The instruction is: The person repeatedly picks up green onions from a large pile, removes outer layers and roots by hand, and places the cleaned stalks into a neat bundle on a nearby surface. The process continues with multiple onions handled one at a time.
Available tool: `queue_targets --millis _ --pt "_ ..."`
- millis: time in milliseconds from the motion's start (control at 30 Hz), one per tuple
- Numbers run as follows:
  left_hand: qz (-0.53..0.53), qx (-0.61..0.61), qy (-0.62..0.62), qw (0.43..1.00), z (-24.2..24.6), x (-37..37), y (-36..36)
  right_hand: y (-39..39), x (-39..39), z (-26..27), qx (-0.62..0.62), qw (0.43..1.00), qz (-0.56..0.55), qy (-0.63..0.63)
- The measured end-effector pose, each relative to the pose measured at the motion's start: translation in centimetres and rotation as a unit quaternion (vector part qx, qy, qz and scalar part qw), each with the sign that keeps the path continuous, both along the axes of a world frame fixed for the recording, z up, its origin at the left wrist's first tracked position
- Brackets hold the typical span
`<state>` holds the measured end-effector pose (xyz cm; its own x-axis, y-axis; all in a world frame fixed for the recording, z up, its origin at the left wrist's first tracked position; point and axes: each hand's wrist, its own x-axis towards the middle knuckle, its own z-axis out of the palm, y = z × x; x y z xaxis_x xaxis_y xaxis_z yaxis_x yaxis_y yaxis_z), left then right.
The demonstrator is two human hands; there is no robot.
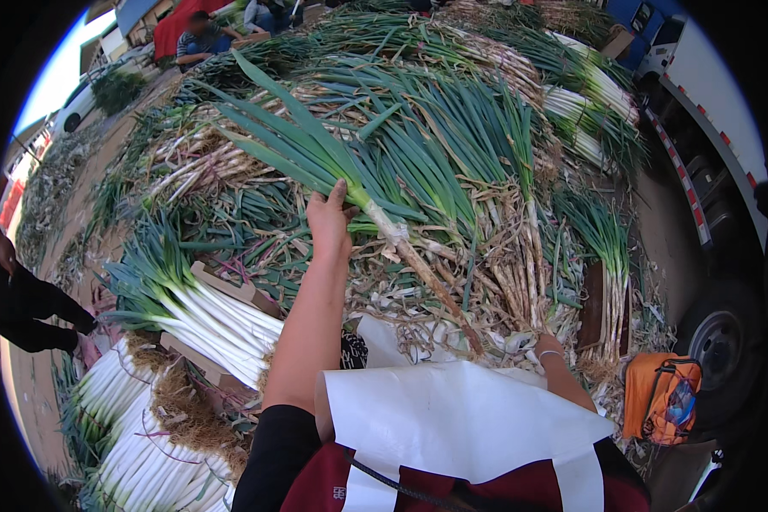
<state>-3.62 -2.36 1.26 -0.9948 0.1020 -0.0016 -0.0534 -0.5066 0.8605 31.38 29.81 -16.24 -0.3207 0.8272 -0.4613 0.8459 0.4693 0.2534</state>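
My left hand (330,221) grips a large Welsh onion (416,259) where its green leaves meet the stalk. Its leaves fan out to the upper left, and its lower stalk, in brown dry skin, slants down towards my white apron (448,409). At the foot of a heap of unpeeled Welsh onions (515,285) is my right hand (548,347), close to their root ends. Its fingers are mostly hidden, so whether it holds a stalk is unclear. To my left, peeled white Welsh onions (221,320) lie across a cardboard-coloured support (240,291).
Tied bundles of peeled onions (160,448) lie at lower left. A smaller onion bunch (608,275) rests on my right, near an orange bag (659,400) and a truck wheel (717,342). Loose skins (390,288) litter the ground. Another person (198,41) crouches at the back left.
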Motion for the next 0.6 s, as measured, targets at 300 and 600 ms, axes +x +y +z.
queue_targets --millis 300,600 --pt "-0.073 0.061 -0.051 0.994 -0.4 1.4 2.5 -10.7 -12.5 8.9 -0.320 0.731 0.220 0.561" --pt "-0.190 0.090 -0.141 0.967 -1.9 0.7 1.4 -16.0 -13.0 12.6 -0.136 0.752 0.265 0.588"
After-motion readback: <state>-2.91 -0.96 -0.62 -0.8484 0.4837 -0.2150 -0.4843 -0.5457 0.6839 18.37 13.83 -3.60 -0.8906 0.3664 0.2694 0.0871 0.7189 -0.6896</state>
